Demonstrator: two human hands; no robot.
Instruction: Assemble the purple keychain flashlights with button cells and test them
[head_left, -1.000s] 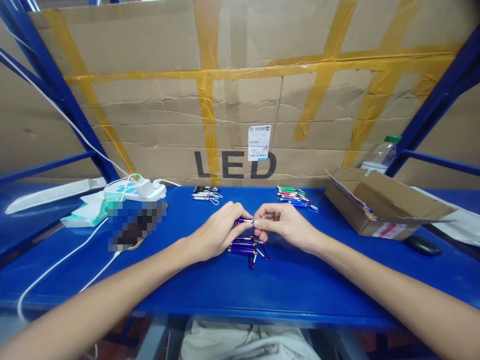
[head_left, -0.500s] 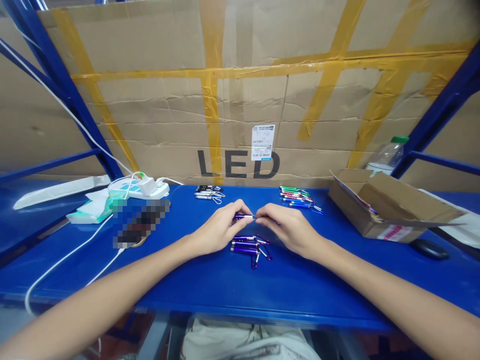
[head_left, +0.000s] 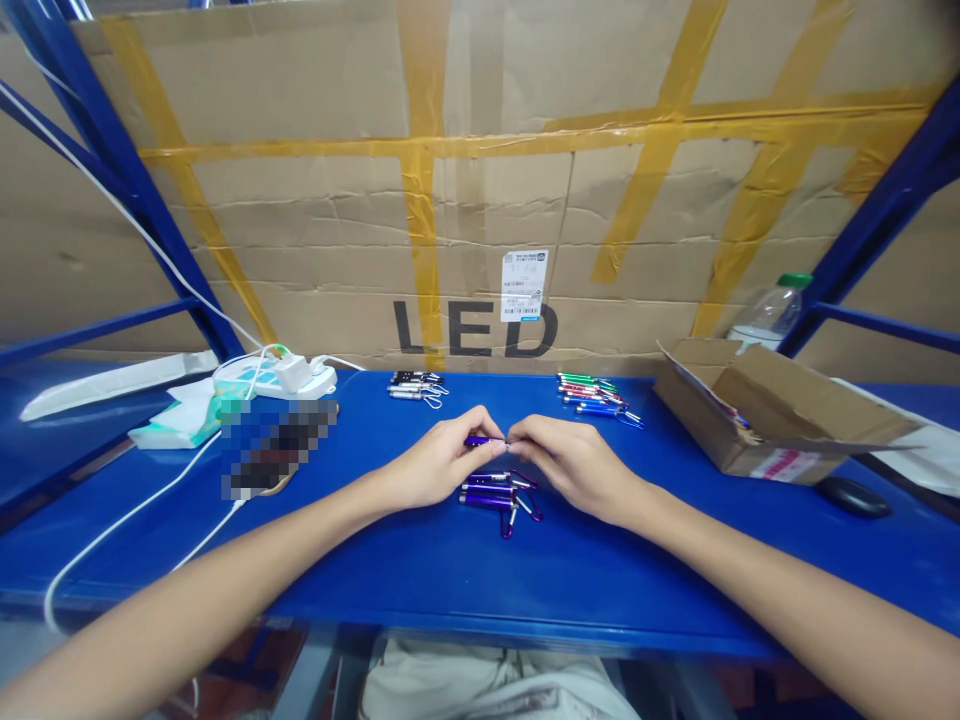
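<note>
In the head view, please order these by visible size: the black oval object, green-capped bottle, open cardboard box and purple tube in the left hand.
Largest to smallest:
1. Open cardboard box
2. Green-capped bottle
3. Black oval object
4. Purple tube, partly covered by the left hand
</note>
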